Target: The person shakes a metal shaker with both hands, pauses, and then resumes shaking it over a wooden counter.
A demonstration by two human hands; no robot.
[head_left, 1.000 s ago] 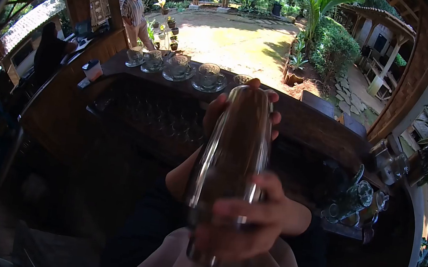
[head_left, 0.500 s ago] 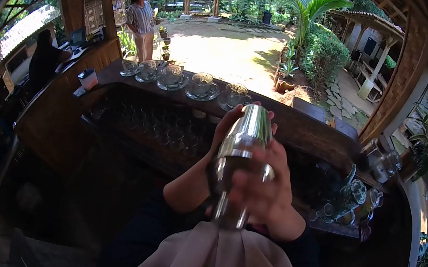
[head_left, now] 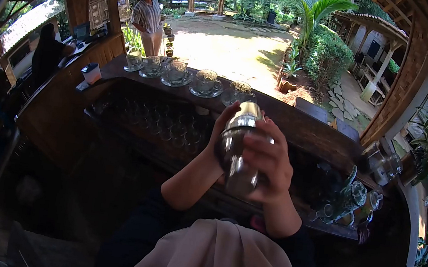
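Near glass cups [head_left: 206, 82] on the counter [head_left: 311, 130], left fingers [head_left: 231, 112] and right fingers [head_left: 262, 146] grasp a metal shaker [head_left: 232, 140], partly covering it.

Legible txt, nos. or signs: none. Metal shaker [head_left: 240, 137] — surface blurred, markings indeterminate. Screen [head_left: 82, 31] on the desk at view L — too small to read. Small container [head_left: 91, 72] at the counter's L end — markings likewise n/legible.
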